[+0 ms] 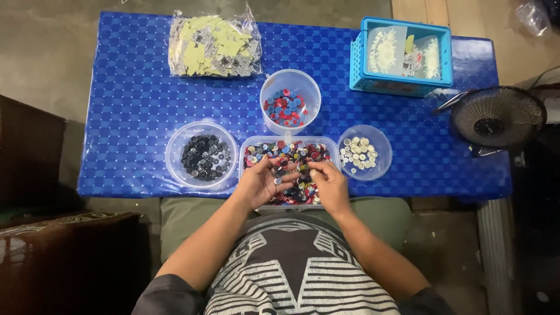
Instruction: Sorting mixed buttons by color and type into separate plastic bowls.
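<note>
- Two hands work over the rectangular tray of mixed buttons [291, 153] at the table's near edge [175, 189].
- Left hand [261, 182] is loosely curled, pinching a small button.
- Right hand [329, 184] is half closed; whether it holds anything I cannot tell.
- Dark-button bowl [201, 156], pale-button bowl [364, 153] flank the tray closely.
- Open blue cloth lies far left.

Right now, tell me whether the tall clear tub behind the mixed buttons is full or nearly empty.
Nearly empty. The tall clear tub stands upright and open, with only a shallow layer of red and blue buttons on its bottom; its walls above show bare.
</note>
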